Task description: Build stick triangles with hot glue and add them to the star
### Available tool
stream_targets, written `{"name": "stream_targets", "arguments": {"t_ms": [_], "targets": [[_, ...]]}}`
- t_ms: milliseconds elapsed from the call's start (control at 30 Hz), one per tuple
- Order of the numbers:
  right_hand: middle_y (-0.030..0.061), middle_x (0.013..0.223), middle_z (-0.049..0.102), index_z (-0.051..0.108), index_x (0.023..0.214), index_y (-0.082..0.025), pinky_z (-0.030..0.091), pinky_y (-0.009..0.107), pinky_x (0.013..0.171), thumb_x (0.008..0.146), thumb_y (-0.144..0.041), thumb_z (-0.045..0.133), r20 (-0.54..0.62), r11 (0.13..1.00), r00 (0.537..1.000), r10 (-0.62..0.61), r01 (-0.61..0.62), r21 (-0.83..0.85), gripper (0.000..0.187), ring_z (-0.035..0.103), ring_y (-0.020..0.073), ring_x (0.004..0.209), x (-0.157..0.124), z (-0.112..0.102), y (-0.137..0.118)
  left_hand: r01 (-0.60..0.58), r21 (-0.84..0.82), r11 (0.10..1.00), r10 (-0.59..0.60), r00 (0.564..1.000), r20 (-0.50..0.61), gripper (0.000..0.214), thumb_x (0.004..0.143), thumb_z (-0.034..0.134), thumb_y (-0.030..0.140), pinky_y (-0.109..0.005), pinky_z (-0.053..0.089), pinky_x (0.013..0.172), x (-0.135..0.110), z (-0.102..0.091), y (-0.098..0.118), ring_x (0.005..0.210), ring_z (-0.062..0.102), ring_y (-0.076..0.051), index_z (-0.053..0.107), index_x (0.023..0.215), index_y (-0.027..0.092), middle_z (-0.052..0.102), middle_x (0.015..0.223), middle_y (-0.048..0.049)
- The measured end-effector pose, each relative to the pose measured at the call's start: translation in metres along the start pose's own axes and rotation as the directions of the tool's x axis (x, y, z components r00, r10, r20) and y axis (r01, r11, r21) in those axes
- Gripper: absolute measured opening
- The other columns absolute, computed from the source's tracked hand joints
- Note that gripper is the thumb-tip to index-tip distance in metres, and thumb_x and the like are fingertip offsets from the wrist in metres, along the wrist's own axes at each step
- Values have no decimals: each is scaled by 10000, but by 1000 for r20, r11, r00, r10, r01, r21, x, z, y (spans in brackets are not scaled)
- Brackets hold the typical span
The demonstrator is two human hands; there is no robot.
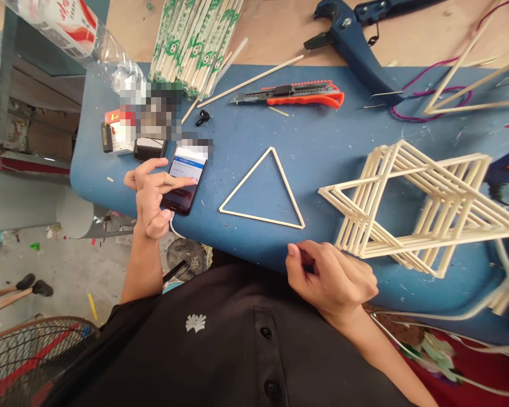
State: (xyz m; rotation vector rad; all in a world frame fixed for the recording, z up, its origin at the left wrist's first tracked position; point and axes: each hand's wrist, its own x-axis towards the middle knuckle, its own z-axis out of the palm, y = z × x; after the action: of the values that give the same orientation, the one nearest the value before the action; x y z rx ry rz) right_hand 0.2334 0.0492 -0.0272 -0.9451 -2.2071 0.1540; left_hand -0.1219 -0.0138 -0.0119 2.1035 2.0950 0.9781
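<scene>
My left hand (150, 195) is over a smartphone (189, 165) lying on the blue table mat. Its index finger stretches across the lit screen, the other fingers are partly bent, and nothing is held. At the table's near edge my right hand (333, 277) is curled into a loose fist; I see nothing in it. Between and beyond the hands, a flat triangle of thin wooden sticks (262, 219) lies on the mat. Just beyond my right hand stands a stack of similar stick triangles (443, 240), layered crosswise into a star shape.
An orange utility knife (297, 95) and a blue cutter (352, 51) lie farther back. Wrapped chopsticks (195, 45) and a plastic bottle (74, 28) are at back left. A small box (119, 133), a black case (150, 148) and an earbud (202, 117) sit near the phone.
</scene>
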Motion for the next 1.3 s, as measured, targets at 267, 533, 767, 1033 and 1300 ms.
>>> {"name": "stream_targets", "arguments": {"t_ms": [267, 533, 767, 1033, 1300], "targets": [[-80, 574, 586, 634, 932, -210, 353, 251, 532, 939, -181, 759, -19, 1000, 1000, -23, 23, 15, 129, 466, 82, 483, -3, 1, 1, 11, -23, 1000, -16, 978, -207, 712, 985, 352, 674, -644, 333, 1257, -3, 3, 11, 1284, 570, -373, 860, 1155, 205, 686, 1185, -124], [-83, 575, 560, 628, 901, -203, 360, 263, 536, 949, -169, 729, -49, 993, 997, -64, 68, 93, 118, 454, 72, 485, -1, 0, 1, -85, 81, 993, 99, 975, -200, 225, 909, 750, 323, -502, 611, 865, -2, 28, 101, 1036, 744, -289, 774, 1129, 283, 786, 1087, -69], [-73, 602, 596, 641, 882, -199, 410, 239, 580, 956, -149, 701, -55, 955, 993, -100, 112, 276, 107, 518, 64, 511, -8, -18, 3, -252, 191, 949, 258, 966, -10, 278, 982, 732, 260, -485, 560, 955, -2, 72, 136, 1125, 773, -315, 768, 1257, 266, 870, 1074, -49], [-74, 589, 580, 658, 931, -196, 393, 232, 583, 925, -126, 766, -145, 997, 989, -31, 41, 70, 129, 487, 73, 504, -29, -48, 30, -228, 235, 945, 257, 962, -97, 275, 995, 722, 136, -453, 500, 927, 8, 81, 129, 1047, 769, -271, 804, 1226, 261, 874, 1011, -29], [-63, 621, 621, 767, 1063, -179, 401, 264, 599, 950, -205, 793, -126, 990, 991, 55, -71, -122, 119, 545, 80, 538, -35, -46, 48, -157, 277, 948, 190, 977, -94, 257, 980, 729, 181, -508, 502, 968, 10, 77, 110, 1082, 763, -313, 847, 1176, 297, 867, 1000, -61]]}}
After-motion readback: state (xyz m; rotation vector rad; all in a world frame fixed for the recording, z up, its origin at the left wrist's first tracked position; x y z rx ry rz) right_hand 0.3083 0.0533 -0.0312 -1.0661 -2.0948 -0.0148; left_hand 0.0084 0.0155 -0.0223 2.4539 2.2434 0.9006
